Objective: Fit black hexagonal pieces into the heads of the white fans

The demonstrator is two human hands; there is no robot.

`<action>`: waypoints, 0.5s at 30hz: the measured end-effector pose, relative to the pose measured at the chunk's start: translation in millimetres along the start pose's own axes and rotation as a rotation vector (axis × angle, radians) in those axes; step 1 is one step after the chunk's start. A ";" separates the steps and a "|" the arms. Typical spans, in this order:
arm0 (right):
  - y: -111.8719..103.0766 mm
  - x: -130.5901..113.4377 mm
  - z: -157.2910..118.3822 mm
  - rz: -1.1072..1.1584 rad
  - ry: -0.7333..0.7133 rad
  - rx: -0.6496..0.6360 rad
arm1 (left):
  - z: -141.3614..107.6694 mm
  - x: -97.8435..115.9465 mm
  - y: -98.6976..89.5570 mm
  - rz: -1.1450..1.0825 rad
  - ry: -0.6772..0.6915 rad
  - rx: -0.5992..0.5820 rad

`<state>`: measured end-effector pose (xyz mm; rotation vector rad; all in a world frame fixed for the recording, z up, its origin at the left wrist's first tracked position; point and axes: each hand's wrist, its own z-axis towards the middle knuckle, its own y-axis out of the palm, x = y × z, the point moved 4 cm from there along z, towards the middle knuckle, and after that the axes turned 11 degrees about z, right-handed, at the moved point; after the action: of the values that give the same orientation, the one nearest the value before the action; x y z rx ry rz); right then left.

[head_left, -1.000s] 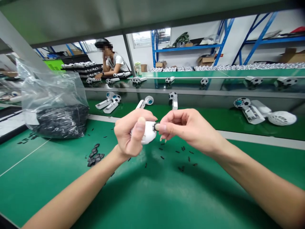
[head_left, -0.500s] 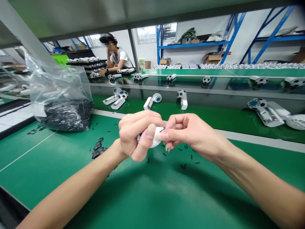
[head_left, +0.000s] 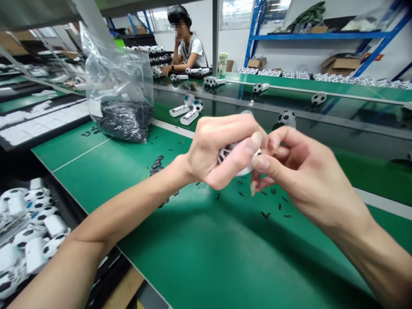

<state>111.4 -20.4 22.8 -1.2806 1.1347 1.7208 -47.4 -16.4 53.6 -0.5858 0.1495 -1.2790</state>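
My left hand (head_left: 227,148) is wrapped round a white soccer-ball-patterned device (head_left: 246,170), its thumb pressed on the near side. Most of the device is hidden in the palm; a dark-and-white patterned part and a white edge show. My right hand (head_left: 299,163) has thumb and fingers pinched together against the device's right edge. What sits in that pinch is hidden. Beneath both hands, small thin black pieces (head_left: 265,215) lie scattered on the green table (head_left: 206,257). Dark pads (head_left: 156,164) are heaped beyond my left forearm.
A clear plastic bag (head_left: 120,116) of black parts stands at back left. White devices with soccer-ball heads (head_left: 189,116) lie on the line behind. More fill a container (head_left: 32,223) at lower left. A co-worker (head_left: 189,47) sits across the line.
The camera view has turned left and down, bringing the container of devices at lower left into sight. Both hands stay together at the same device, appearing farther right and slightly higher.
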 end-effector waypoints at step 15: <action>78.0 83.8 33.3 -1.017 -0.079 -0.533 | -22.5 -135.4 6.8 -0.042 -0.647 0.191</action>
<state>7.4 -15.8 -35.3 -1.6618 -0.1220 1.2504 -91.7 103.3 2.6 -0.8086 -0.5173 -1.0720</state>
